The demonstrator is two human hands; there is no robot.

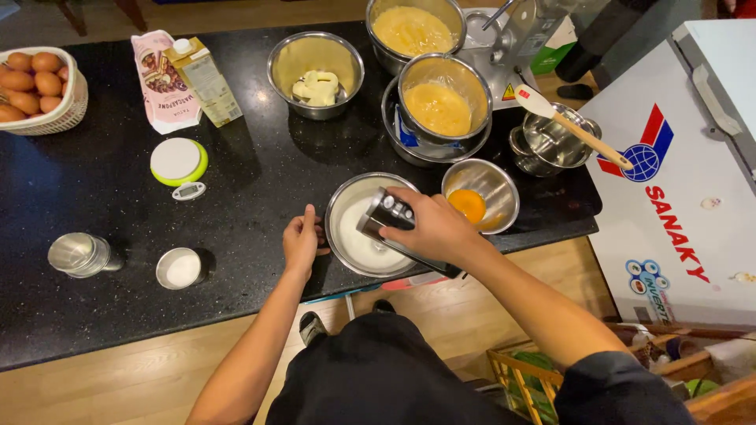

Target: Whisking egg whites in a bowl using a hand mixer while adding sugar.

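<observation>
Head view
Right hand: fingers wrapped around a dark hand mixer, holding it tilted over the near steel bowl; the mixer's lower end dips into the bowl.
Left hand: fingers curled loosely against the bowl's left rim, resting on the black surface.
Near bowl: at the front edge of the surface, between the hands, with white liquid inside.
Yolk bowl: small, steel, just right of the near bowl, holding an orange yolk.
Batter bowls: one set inside a larger pot behind the near bowl, another at the far edge; both hold yellow mix.
Butter bowl: far centre, with pale pieces inside.
Spatula: white head, wooden handle, lying across empty steel pots at the right.
Scale: round, white and green, left of centre.
Carton and pink bag: behind the scale, side by side.
Egg basket: far left, full of brown eggs.
Steel cup and small white-filled cup: near left, well apart from the hands.
Freezer: white, right of the surface.
</observation>
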